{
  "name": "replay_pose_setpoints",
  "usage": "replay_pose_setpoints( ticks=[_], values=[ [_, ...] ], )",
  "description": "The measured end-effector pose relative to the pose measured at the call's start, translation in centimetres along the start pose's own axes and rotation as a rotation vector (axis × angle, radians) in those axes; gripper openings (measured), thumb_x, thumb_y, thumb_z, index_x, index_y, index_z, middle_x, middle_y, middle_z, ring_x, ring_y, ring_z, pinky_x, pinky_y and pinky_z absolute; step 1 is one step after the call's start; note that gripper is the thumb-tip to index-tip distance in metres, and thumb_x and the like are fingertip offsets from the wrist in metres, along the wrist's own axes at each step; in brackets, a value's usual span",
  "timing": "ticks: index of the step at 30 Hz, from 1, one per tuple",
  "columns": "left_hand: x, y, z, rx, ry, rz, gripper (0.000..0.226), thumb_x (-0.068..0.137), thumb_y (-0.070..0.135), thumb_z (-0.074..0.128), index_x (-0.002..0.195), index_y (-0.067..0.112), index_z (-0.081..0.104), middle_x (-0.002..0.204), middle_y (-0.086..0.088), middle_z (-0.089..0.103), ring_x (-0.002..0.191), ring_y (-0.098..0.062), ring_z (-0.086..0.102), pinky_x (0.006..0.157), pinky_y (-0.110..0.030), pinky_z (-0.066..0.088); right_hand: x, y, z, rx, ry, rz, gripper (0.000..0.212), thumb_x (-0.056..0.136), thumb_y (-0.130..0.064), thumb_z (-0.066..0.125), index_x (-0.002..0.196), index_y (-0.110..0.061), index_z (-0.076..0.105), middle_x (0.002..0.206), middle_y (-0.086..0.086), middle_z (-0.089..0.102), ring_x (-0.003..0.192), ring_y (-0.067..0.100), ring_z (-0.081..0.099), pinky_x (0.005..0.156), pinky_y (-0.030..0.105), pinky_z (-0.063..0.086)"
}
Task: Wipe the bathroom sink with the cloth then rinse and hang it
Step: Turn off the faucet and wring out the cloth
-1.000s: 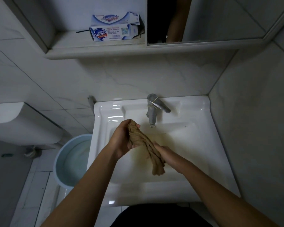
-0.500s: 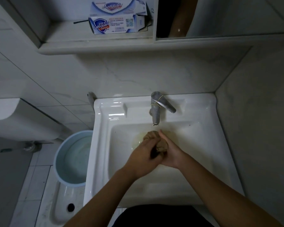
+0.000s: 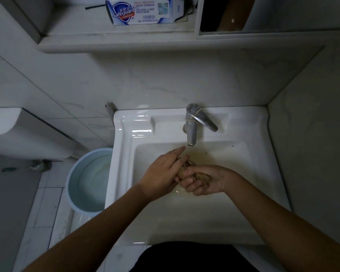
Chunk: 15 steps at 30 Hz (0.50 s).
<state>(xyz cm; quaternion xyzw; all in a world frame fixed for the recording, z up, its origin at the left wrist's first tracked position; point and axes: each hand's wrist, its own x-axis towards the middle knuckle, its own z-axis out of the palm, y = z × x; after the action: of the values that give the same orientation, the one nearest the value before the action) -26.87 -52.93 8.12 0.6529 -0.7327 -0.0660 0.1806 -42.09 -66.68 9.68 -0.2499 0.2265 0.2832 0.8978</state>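
A wet tan cloth [image 3: 201, 176] is bunched into a small wad over the white sink basin [image 3: 241, 185], below the chrome tap [image 3: 192, 126]. My right hand [image 3: 204, 182] is wet and curls its fingers around the wad from below. My left hand [image 3: 161, 173] lies against the cloth's left end with its fingers stretched toward the tap spout. Most of the cloth is hidden between the two hands. Brownish water tints the basin around them. I see no water running from the spout.
A light blue bucket [image 3: 88, 181] holding water stands on the floor left of the sink. A Safeguard soap box [image 3: 141, 11] sits on the shelf above. A mirror cabinet [image 3: 263, 16] hangs at upper right. A tiled wall closes the right side.
The cloth was a long twisted rope held up between both hands; now it is balled low in the basin. My left hand's fingers have straightened and my right hand cups the wad.
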Motion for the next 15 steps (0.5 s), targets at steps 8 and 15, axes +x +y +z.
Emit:
replay_pose_setpoints(
  ticks=[8,15],
  values=[
    [2.5,-0.3,-0.3,0.056,-0.12,0.064,0.027,0.082,0.02,0.071,0.109,0.015,0.069,0.091,-0.007,0.069,0.073,-0.032,0.068,0.058,-0.033,0.049,0.1,-1.6,0.5,-0.661,0.337,0.272,0.025,0.077,-0.027,0.067,0.058,-0.025,0.051,0.052,-0.007,0.046,0.041,0.008,0.033,0.042,0.019,0.021],
    [5.3,-0.7,-0.3,-0.223,-0.719,-0.517,0.016,0.077,0.028,0.074,0.09,0.02,0.071,0.088,-0.002,0.071,0.089,-0.025,0.068,0.067,-0.027,0.046,1.0,-0.6,-1.8,-1.612,0.807,-0.185,0.015,0.073,-0.034,0.064,0.076,-0.026,0.052,0.074,-0.004,0.063,0.067,0.021,0.061,0.06,0.034,0.049]
  ],
)
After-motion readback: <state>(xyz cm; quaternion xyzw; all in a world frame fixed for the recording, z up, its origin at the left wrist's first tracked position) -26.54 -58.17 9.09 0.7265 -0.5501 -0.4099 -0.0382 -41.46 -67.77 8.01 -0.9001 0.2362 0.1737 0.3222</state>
